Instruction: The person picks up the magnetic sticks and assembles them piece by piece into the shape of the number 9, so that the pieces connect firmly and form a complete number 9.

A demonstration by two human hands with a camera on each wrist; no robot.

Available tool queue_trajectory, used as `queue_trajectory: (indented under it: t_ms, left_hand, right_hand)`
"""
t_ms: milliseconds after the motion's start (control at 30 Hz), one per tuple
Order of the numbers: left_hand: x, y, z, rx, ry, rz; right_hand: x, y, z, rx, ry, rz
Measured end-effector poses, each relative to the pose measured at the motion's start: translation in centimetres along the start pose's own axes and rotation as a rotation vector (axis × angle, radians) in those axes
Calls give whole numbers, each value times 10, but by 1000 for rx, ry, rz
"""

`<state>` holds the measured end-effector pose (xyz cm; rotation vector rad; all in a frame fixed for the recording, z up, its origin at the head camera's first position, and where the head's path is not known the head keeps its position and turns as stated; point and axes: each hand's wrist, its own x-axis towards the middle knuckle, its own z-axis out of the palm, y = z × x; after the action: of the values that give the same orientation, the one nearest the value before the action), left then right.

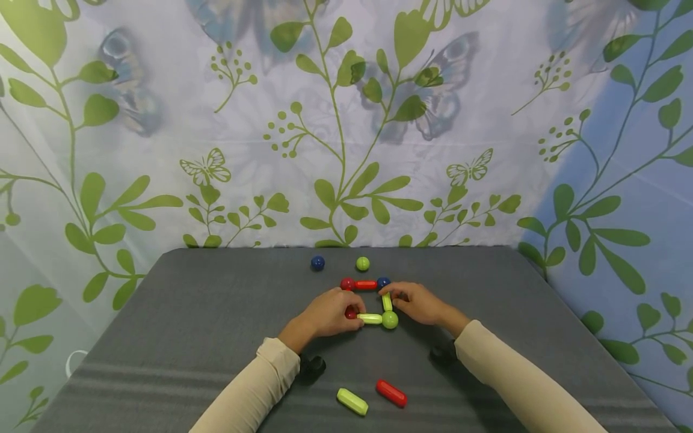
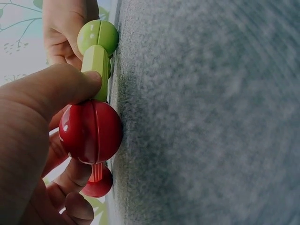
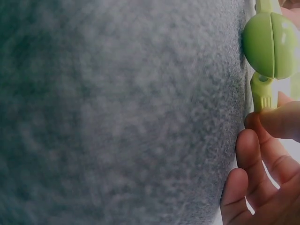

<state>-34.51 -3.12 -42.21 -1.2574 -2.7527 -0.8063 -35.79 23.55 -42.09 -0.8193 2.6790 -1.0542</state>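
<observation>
Gripping with left hand (image 1: pixel 331 313): grasping the front light-green rod (image 1: pixel 370 319) near its left end, with thumb on top and fingers curled behind the front red ball (image 2: pixel 91 131).
Pinching with right hand (image 1: pixel 418 302): holding the right light-green rod (image 1: pixel 387 302) near its far end, between thumb and forefinger, just beside the blue corner ball (image 1: pixel 384 282).
Four-sided frame (image 1: pixel 366 284): lying on the grey table (image 1: pixel 178 300) between both hands.
Rod directions: running left to right for the front light-green rod; running away from the body for the right light-green rod.
Light-green corner ball (image 1: pixel 390 320): joining both held rods; right of the left fingertips, toward the body from the right fingertips, nearer the right hand in the head view; probably the key relation for any coming adjustment.
Loose balls: beyond the frame, blue ball (image 1: pixel 317 263) to the left, small green ball (image 1: pixel 363 263) to the right.
Loose rods: on the body side, loose green rod (image 1: pixel 352 402) and loose red rod (image 1: pixel 391 393), both slanting.
Hidden left side: covered by the left hand from above; showing in the left wrist view as a partly masked red rod (image 2: pixel 97 172).
Hard to make out: blue corner ball, partly behind right fingers; firmness of every joint, impossible to tell.
</observation>
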Motion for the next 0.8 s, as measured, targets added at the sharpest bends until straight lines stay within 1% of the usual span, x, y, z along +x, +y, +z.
queue_trajectory:
  t_ms: [300, 533, 800]
  left_hand:
    - [-1, -1, 0, -1, 11, -9]
    - [-1, -1, 1, 10, 15, -35]
    - [-2, 0, 2, 4, 6, -23]
  right_hand:
    - [1, 1, 1, 13, 8, 16]
    - [2, 1, 0, 23, 2, 7]
    - [0, 2, 1, 12, -2, 11]
